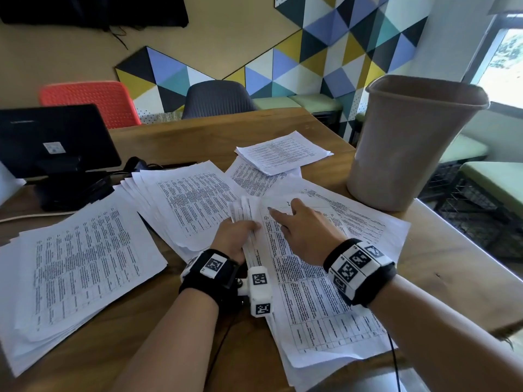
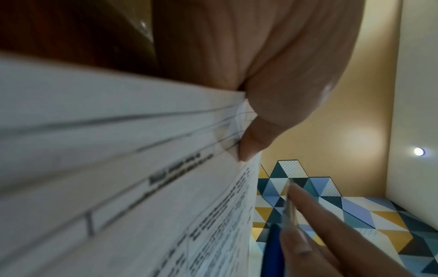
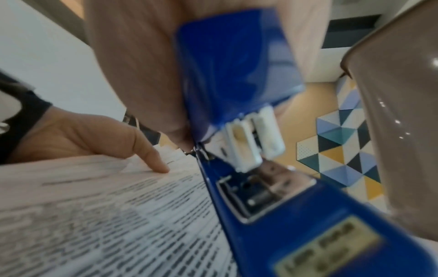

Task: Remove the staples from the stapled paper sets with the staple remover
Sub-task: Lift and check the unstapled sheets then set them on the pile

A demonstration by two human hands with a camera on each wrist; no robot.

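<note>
Gripped in the right hand (image 1: 304,230), a blue metal staple remover (image 3: 239,75) sits over the printed white paper set (image 1: 308,281) on the wooden table (image 1: 198,131), whose folded-back pages the left hand (image 1: 233,239) pinches.

head view looks down over desk; wrist views sit close, facing forward; all share papers (image 1: 308,281).

Behind the wooden table (image 1: 198,131), an orange chair (image 1: 90,101) and grey chair (image 1: 218,99) face a beige wall with coloured triangle panels (image 1: 325,52), a bright window (image 1: 503,63) at right.
</note>
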